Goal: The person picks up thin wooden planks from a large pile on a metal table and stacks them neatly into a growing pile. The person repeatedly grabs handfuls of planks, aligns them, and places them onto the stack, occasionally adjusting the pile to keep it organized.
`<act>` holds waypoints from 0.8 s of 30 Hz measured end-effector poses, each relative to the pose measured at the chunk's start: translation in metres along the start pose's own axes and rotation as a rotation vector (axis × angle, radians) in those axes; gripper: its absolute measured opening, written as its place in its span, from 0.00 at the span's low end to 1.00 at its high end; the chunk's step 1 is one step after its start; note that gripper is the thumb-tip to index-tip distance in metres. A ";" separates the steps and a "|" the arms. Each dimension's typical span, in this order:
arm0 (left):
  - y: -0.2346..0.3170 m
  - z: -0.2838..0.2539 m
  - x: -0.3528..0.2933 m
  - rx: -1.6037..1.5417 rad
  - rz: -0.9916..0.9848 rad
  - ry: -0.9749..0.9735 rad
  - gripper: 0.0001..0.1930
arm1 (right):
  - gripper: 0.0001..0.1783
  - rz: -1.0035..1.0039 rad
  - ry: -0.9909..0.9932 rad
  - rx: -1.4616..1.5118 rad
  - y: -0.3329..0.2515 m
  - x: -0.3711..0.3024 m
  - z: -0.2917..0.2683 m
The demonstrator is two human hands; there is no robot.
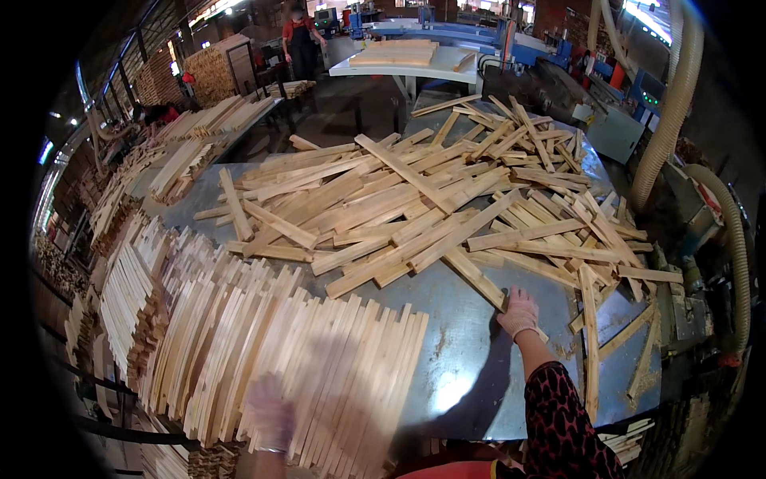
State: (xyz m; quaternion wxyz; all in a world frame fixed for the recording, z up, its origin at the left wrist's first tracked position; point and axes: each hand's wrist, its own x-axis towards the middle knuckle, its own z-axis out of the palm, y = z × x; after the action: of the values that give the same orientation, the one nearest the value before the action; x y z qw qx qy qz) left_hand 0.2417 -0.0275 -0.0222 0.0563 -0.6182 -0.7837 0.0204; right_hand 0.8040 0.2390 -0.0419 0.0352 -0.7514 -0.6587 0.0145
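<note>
On the metal table point(471, 375), the right hand point(519, 313) grasps a pale slat point(479, 279); the blurred left hand point(270, 415)'s grip is unclear.

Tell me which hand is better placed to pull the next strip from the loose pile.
Right. The right hand already rests on a loose wooden strip at the pile's near edge, while the left hand is down on the stacked strips, away from the pile.

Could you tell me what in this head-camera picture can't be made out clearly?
- Left hand: motion-blurred over the sorted slats; grip unclear.
- Right hand: fingertips on a wooden slat; whether it is gripped cannot be told.
- Metal table: near edge cut off by the frame's lower rim.
- Person in the background: too small to tell their activity.
</note>
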 end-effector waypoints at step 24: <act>0.261 -0.034 0.048 -2.134 -0.266 -0.925 0.42 | 0.54 0.098 0.034 0.346 0.164 -0.138 0.033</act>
State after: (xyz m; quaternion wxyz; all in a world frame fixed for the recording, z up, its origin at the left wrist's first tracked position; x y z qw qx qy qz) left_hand 0.4863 0.0792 -0.0117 -0.7800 -0.1986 -0.4079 -0.4309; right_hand 0.9463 0.0823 -0.0903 0.1742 -0.7654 -0.6084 0.1167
